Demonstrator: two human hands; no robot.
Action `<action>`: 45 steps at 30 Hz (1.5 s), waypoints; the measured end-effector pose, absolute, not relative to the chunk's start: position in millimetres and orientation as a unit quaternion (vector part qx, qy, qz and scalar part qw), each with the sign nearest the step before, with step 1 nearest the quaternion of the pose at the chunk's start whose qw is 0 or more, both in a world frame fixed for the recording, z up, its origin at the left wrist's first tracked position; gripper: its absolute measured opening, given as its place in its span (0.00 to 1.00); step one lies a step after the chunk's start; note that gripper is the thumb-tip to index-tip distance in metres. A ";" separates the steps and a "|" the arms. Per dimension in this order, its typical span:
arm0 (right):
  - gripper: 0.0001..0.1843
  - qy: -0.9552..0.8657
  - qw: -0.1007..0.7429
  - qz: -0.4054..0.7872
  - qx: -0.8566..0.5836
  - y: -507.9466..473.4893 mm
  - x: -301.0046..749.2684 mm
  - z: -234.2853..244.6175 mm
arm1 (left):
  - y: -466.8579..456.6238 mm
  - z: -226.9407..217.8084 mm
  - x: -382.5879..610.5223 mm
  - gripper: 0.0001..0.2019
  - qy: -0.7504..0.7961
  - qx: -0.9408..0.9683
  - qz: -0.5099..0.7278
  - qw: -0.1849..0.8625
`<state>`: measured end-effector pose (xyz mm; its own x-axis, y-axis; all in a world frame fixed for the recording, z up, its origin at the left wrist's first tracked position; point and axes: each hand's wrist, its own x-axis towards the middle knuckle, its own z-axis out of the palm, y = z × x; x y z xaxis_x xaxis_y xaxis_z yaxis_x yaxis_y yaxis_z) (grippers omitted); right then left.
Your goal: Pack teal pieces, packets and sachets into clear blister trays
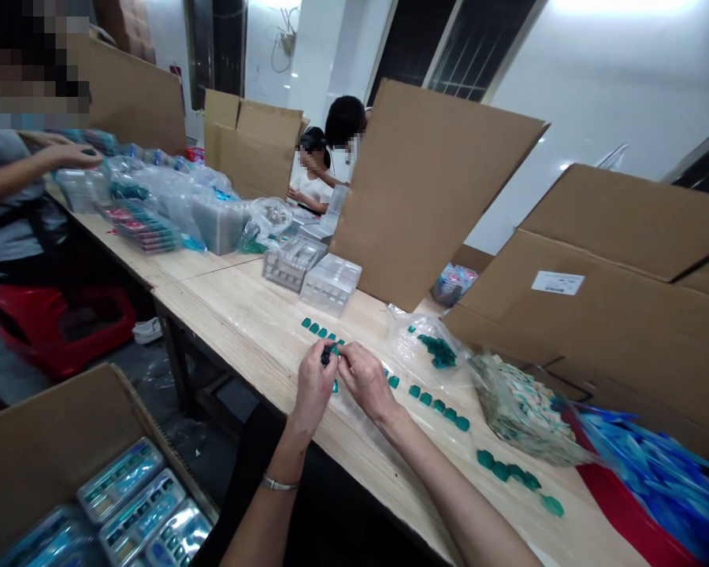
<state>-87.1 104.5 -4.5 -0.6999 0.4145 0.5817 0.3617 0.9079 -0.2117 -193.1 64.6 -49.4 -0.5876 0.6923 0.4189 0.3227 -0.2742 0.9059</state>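
My left hand [314,383] and my right hand [363,378] meet over the wooden table [254,331], fingertips pinched together on a small dark piece [326,355]. A row of small teal plastic pieces [440,405] lies on the table around and right of my hands. More teal pieces [517,472] lie further right. A clear bag [431,346] holding teal pieces sits just beyond my right hand.
Clear plastic trays [310,272] stand behind the row. Large cardboard sheets and boxes [431,189] wall the far side. A bag of small packets [520,409] and blue packets [650,465] lie right. A carton [94,472] of packed sets sits lower left. Other people work at left and behind.
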 end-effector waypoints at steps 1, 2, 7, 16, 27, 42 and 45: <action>0.12 -0.914 0.332 0.079 -0.220 105.7 -87.2 -2.0 | 64.0 -49.6 -195.1 0.08 0.580 0.439 0.672 0.140; 0.13 -0.905 0.337 0.118 -0.230 107.4 -87.5 1.0 | 63.3 -49.5 -197.5 0.08 0.574 0.446 0.672 0.142; 0.11 -0.882 0.322 0.242 -0.246 120.1 -96.2 15.0 | 59.1 -47.6 -208.5 0.08 0.578 0.476 0.655 0.099; 0.14 -0.812 0.267 0.433 -0.285 127.6 -125.8 22.1 | 57.0 -51.0 -226.1 0.04 0.595 0.353 0.716 0.095; 0.09 -0.902 0.330 0.195 -0.200 205.6 -207.0 -9.3 | 53.0 -64.4 -258.6 0.17 0.424 0.122 0.841 0.312; 0.14 -0.960 0.177 0.072 -0.205 217.9 -254.9 -42.4 | 43.5 -58.5 -278.2 0.18 0.234 0.024 0.863 0.448; 0.11 -0.961 0.170 0.079 -0.202 212.6 -251.7 -36.3 | 42.1 -56.1 -281.0 0.21 0.197 0.001 0.863 0.465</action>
